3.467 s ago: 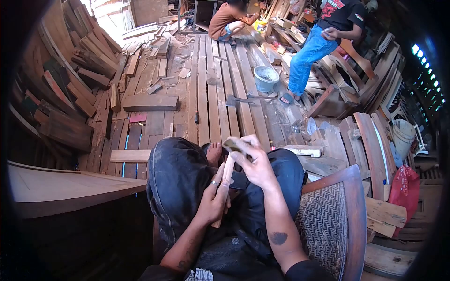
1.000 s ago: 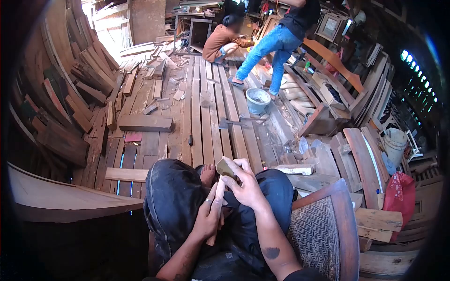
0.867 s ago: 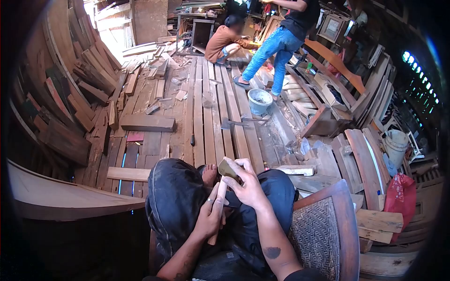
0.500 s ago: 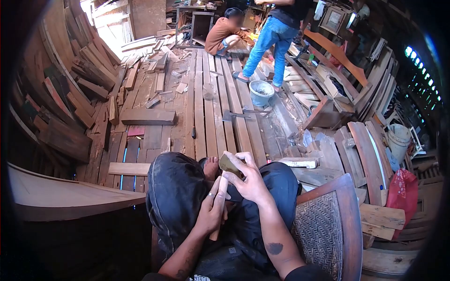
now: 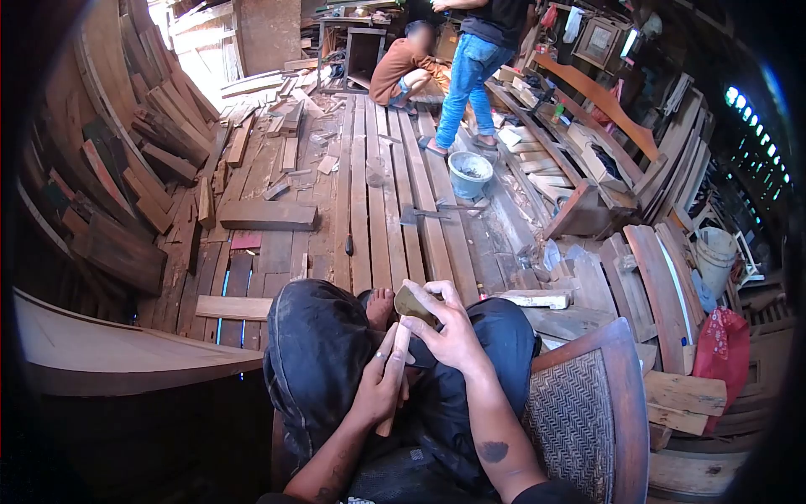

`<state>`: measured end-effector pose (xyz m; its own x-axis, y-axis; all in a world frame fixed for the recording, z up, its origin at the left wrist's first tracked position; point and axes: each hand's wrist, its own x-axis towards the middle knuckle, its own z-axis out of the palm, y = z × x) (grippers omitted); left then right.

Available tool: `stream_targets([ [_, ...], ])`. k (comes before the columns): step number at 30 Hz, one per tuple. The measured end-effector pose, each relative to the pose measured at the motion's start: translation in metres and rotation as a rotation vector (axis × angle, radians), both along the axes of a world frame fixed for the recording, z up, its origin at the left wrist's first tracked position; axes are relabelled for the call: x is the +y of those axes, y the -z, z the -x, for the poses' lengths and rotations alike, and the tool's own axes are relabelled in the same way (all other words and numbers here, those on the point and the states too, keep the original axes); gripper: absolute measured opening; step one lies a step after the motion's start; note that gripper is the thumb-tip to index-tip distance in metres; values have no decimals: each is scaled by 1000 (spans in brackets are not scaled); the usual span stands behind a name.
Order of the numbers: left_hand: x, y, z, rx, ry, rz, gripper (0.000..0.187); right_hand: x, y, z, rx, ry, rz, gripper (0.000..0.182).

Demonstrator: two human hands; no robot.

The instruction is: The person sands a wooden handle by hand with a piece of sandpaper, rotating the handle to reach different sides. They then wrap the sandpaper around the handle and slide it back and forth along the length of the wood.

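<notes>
My left hand (image 5: 378,388) is wrapped round a narrow light-brown wooden stick (image 5: 402,340), which slants upright over my lap. A ring shows on one of its fingers. My right hand (image 5: 455,333) grips a curved olive-brown sheet that looks like sandpaper (image 5: 411,307), pinched between thumb and fingers at the stick's upper end. Pale dust coats the right fingertips. Whether the sheet presses on the wood is hidden by the fingers.
A woven-backed chair (image 5: 579,412) stands close on my right. On the plank floor lie a thick wooden block (image 5: 269,213), a hatchet (image 5: 413,215) and a screwdriver (image 5: 349,245). Beyond a bucket (image 5: 470,175), one person stands (image 5: 474,76) and another crouches (image 5: 396,69).
The standing person has shifted left, with the feet now farther back. My hands keep nearly the same grip and place, and the camera view has moved slightly.
</notes>
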<state>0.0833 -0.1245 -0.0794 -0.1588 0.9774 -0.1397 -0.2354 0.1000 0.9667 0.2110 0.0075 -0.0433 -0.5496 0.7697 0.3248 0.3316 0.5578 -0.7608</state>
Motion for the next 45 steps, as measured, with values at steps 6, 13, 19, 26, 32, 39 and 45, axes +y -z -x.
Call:
stream_targets([
  [6,-2,-2,1,-8,25,28,53,-1,-1,0,6,-8,10,57],
  [13,-2,4,3,-36,27,18,53,-4,-2,2,4,8,27,57],
  [19,0,3,2,-39,25,26,53,-4,2,4,18,15,2,56],
  [26,-1,3,2,-49,17,43,53,-4,9,7,52,31,5,57],
  [32,0,6,3,-44,21,31,53,-4,10,7,66,29,2,57],
  [39,-1,7,3,-39,17,51,54,-5,10,6,71,31,10,58],
  [45,-1,3,2,-25,19,44,54,-7,5,7,82,40,5,56],
])
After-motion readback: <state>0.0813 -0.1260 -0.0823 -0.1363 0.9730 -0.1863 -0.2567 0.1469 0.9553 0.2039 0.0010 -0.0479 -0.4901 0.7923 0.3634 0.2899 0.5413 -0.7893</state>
